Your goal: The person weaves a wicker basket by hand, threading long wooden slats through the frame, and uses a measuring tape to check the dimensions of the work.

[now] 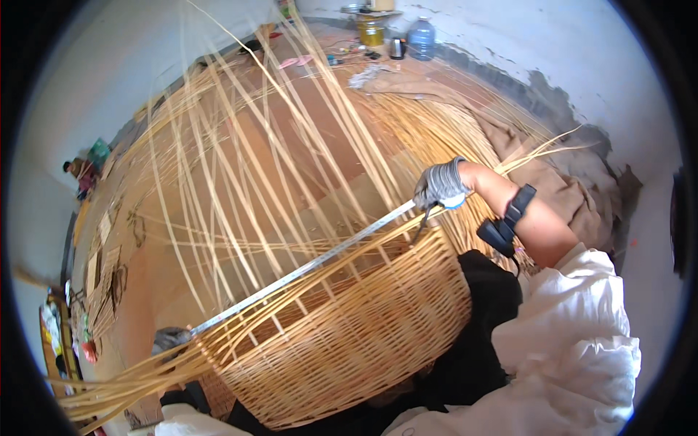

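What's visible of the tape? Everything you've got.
The tape is a narrow, pale silver strip, metallic-looking, with faint marks. It's extended nearly straight, slanting up from the gloved left hand to the gloved right hand, along the basket's far upper edge. The right hand grips its upper end; the left hand is at the other, its grip unclear. Contact with the basket can't be told.

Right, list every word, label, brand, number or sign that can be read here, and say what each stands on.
None can be read in this view.
Tape measure: any markings along its pale strip are too small and blurred to read.
Yellow tin near the far wall: any lettering is too small to make out.
Blue bottle beyond it: no readable label.
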{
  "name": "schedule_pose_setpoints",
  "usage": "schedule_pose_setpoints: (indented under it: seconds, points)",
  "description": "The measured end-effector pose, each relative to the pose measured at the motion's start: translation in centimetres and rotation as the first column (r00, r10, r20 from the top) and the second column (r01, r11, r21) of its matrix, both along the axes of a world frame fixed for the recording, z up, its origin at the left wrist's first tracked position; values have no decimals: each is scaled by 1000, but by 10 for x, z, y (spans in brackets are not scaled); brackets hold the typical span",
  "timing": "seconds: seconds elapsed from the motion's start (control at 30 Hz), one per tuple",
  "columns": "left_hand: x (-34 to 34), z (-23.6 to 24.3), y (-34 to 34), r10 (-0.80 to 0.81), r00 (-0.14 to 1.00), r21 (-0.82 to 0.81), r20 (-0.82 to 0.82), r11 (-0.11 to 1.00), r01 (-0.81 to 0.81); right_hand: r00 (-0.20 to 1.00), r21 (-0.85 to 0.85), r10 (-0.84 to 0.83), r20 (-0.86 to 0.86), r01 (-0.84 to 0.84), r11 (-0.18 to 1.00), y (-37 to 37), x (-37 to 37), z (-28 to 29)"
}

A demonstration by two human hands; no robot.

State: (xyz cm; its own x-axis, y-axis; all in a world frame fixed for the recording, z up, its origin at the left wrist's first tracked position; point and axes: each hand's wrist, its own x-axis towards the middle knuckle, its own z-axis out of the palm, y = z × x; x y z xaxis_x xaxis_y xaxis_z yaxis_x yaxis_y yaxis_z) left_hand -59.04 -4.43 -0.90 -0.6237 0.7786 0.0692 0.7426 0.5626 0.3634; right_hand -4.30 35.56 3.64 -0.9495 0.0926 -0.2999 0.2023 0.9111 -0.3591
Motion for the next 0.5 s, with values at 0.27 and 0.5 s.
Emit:
schedule_pose_setpoints:
  seconds: [0.27,0.5]
  points:
    - [-1,-10,-4,163,987,12,5,987,-163,791,-98,-611,24,610,786,-18,42,-20]
    - [1,-15,-2,221,975,8,4,975,-221,707,90,-704,-62,707,702,-31,44,-34]
